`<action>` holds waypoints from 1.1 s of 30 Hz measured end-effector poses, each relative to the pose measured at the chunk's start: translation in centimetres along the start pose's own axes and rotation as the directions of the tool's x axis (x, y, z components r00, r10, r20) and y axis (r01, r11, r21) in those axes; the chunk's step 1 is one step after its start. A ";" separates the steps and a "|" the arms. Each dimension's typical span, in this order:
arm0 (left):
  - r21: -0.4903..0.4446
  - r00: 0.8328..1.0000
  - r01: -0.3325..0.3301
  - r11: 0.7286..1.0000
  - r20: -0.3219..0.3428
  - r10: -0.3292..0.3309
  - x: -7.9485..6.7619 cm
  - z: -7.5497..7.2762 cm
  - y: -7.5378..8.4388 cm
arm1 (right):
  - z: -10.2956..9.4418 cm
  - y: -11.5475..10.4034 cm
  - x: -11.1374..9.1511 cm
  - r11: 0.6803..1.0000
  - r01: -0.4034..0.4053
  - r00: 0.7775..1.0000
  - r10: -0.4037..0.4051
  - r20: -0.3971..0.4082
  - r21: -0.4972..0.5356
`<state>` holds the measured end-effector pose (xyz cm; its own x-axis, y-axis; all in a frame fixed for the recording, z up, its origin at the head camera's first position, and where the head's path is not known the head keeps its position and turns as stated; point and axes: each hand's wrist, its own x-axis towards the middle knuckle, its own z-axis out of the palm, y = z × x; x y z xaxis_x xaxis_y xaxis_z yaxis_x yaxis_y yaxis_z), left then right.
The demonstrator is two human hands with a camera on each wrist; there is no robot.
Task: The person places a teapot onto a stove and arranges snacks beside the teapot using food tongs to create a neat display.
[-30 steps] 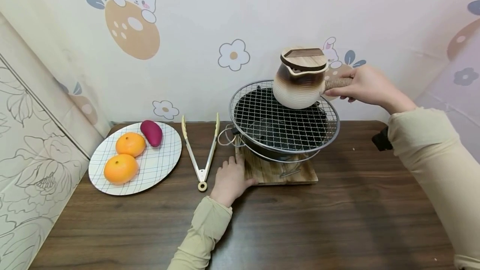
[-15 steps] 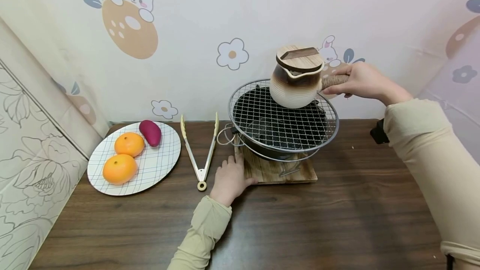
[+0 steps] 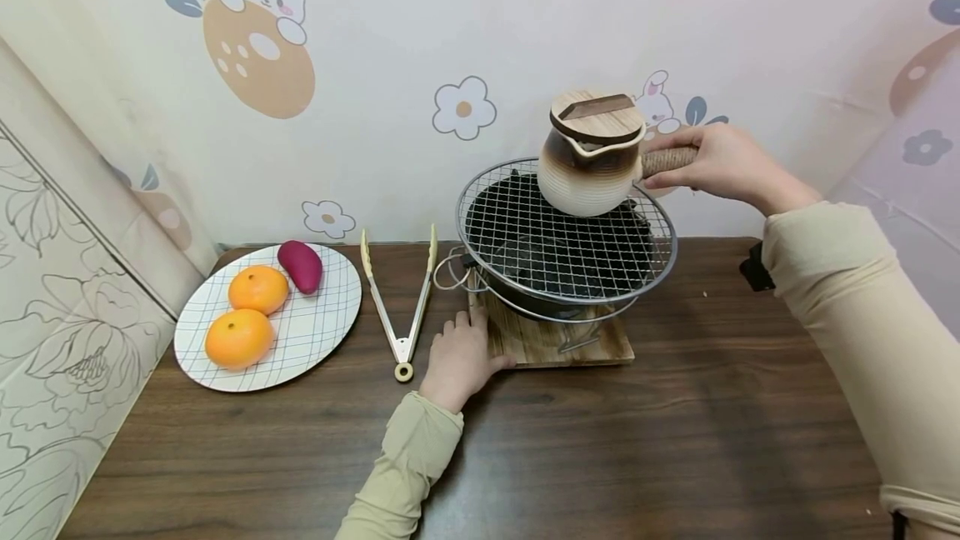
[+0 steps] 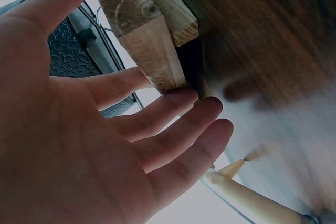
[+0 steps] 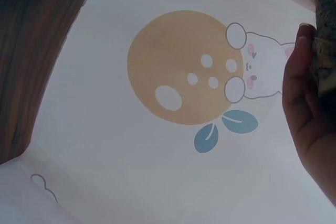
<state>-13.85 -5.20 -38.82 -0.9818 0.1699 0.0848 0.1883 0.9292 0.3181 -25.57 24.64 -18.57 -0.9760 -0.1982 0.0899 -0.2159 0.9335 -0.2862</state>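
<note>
A lidded clay pot (image 3: 588,177), brown fading to cream, is at the back right of the round wire grill rack (image 3: 570,269). My right hand (image 3: 731,163) grips its rope-wrapped side handle (image 3: 670,160), also partly visible in the right wrist view. The wooden lid (image 3: 597,117) sits on the pot. Whether the pot's base bears fully on the mesh, I cannot tell. With straight fingers, my left hand (image 3: 459,359) touches the left edge of the wooden board (image 3: 555,344) beneath the grill. In the left wrist view, its fingertips meet the board's corner (image 4: 152,51).
Tongs (image 3: 403,344) with cream tips lie spread left of the grill. At the far left, a checked oval plate (image 3: 315,336) holds two orange fruits (image 3: 240,338) and a purple sweet potato-like item (image 3: 302,267). A patterned curtain (image 3: 390,40) hangs close behind the table.
The pot and right hand have come slightly left and down, and the lid's top shows more. My left hand stays at the board.
</note>
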 end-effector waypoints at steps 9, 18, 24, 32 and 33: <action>-0.015 1.000 0.007 1.000 0.022 -0.006 0.0 0.0 0.0 | 0.3 0.2 0.0 1.000 0.018 0.999 -0.018 -0.039 -0.006; -0.012 1.000 0.003 1.000 0.007 -0.003 0.0 -0.1 0.0 | 0.2 0.0 0.0 0.999 0.039 0.997 -0.038 -0.070 0.021; -0.006 1.000 -0.001 1.000 -0.001 0.001 0.0 0.1 -0.2 | 0.5 0.1 0.4 0.993 0.112 0.988 -0.116 -0.102 -0.048; 0.007 1.000 -0.002 1.000 0.005 0.002 -0.1 0.1 -0.1 | 0.8 0.3 0.5 0.986 0.160 0.977 -0.165 -0.132 -0.046; 0.009 1.000 -0.002 1.000 0.004 0.002 -0.1 0.1 -0.1 | 0.8 0.3 0.5 0.986 0.161 0.977 -0.166 -0.136 -0.045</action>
<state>-13.82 -5.27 -38.94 -0.9814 0.1734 0.0819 0.1905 0.9315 0.3098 -26.16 24.56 -19.40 -0.9140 -0.3077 0.2644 -0.3686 0.9020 -0.2246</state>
